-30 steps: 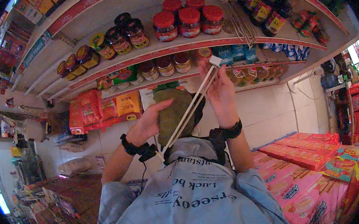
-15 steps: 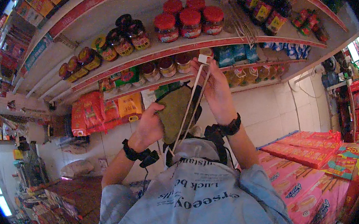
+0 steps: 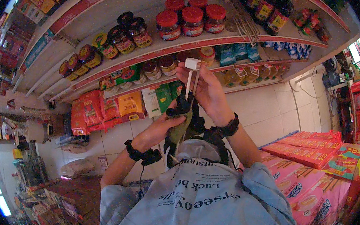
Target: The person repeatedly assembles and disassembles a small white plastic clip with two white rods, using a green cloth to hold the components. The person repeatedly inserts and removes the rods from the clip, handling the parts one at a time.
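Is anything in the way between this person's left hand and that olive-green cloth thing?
Nothing visible is: the left hand's thumb lies right on the olive-green cloth thing. Above, a pale cord runs toward it from the white block at the right hand's fingers.

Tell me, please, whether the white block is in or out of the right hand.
In: the right hand holds the white block, with fingers against it.
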{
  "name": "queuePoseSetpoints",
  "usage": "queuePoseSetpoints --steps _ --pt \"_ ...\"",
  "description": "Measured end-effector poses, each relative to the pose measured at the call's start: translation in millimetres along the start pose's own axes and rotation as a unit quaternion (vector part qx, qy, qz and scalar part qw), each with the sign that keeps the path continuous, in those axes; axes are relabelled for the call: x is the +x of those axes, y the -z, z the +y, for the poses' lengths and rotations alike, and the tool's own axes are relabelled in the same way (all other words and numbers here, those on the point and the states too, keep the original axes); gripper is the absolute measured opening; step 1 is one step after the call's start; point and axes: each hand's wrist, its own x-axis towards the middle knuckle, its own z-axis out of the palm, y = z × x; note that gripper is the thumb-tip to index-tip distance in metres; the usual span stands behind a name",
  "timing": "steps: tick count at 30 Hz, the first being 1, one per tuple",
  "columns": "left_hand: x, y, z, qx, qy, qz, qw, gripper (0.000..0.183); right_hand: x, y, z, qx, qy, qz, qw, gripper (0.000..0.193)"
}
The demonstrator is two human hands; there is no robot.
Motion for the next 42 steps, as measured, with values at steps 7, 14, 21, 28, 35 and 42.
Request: queuePoseSetpoints --steps 7,14,21,28,35,42 --pt "-6 -8 4 0.123 -0.073 0.014 0.99 0.051 -7 13 -9 -0.026 -0.028 -0.062 0.997 0.045" --pt "-8 -6 -7 0.314 -0.181 -0.039 0.931 0.053 -15 56 0 -0.123 -0.019 -0.025 0.992 0.045" --pt "-25 -10 -3 0.56 -0.198 0.02 0.805 0.063 -37 38 -46 -0.324 -0.031 0.017 0.945 0.042" --pt "-34 -12 -5 0.754 -0.204 0.042 0.624 0.072 -63 10 -54 -0.754 -0.002 -0.055 0.654 0.035" --pt "-42 -11 -4 0.732 -0.216 0.013 0.646 0.071 -70 12 -46 -0.733 0.163 -0.134 0.647 0.025" --pt "-49 -6 -5 0.747 -0.232 -0.014 0.623 0.068 -82 7 -40 -0.779 0.065 -0.14 0.608 0.031"
